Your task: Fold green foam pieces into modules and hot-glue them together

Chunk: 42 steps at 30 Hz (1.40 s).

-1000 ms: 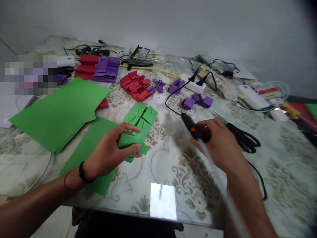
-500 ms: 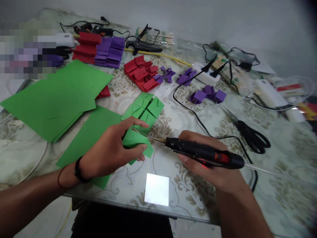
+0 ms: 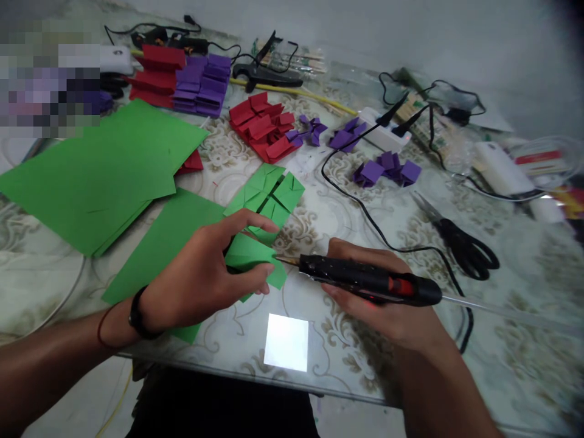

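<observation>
My left hand is closed on a folded green paper piece, gripped between thumb and fingers. My right hand is wrapped round a black hot glue gun, and a clear glue stick sticks out of its back end. The nozzle points left and meets the edge of the held paper; whether glue is coming out I cannot tell. Just beyond my left hand lie flat folded green pieces. Under my left wrist is a green sheet.
A stack of green sheets lies at the left. Red folded pieces and purple ones sit farther back. Black-handled scissors rest at the right. The gun's black cord runs to a white power strip.
The glue gun has moved slightly left, so its nozzle now reaches the green paper's edge. My left hand keeps its hold. The whole view has shifted a little.
</observation>
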Tool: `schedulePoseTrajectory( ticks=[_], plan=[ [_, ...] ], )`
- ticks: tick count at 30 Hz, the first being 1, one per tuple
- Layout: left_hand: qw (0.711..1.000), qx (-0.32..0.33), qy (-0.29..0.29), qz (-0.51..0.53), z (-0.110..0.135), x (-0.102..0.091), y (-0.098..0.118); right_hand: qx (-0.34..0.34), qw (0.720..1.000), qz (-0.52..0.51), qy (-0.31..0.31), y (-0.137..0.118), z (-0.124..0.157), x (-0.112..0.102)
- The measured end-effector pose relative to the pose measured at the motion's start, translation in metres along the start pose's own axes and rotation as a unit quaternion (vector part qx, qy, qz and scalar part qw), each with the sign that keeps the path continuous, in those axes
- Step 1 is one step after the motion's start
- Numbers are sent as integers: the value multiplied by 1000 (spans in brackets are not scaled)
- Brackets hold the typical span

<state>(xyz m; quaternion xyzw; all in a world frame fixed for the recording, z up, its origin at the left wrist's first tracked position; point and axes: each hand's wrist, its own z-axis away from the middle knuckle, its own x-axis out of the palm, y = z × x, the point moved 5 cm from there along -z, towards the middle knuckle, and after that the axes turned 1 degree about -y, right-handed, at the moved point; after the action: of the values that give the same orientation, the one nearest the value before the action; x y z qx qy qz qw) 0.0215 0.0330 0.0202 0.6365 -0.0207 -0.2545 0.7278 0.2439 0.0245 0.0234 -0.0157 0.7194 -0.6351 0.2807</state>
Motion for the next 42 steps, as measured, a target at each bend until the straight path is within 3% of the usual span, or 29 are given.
schedulePoseTrajectory(
  ticks=[30,42],
  plan=[
    [1000,5,7,4,0,-1,2,28,999,16,1,-1,0,-2],
    [1000,22,22,4,1,-5,1,8,1000,15,-6,-2,-1,-2]
  ],
)
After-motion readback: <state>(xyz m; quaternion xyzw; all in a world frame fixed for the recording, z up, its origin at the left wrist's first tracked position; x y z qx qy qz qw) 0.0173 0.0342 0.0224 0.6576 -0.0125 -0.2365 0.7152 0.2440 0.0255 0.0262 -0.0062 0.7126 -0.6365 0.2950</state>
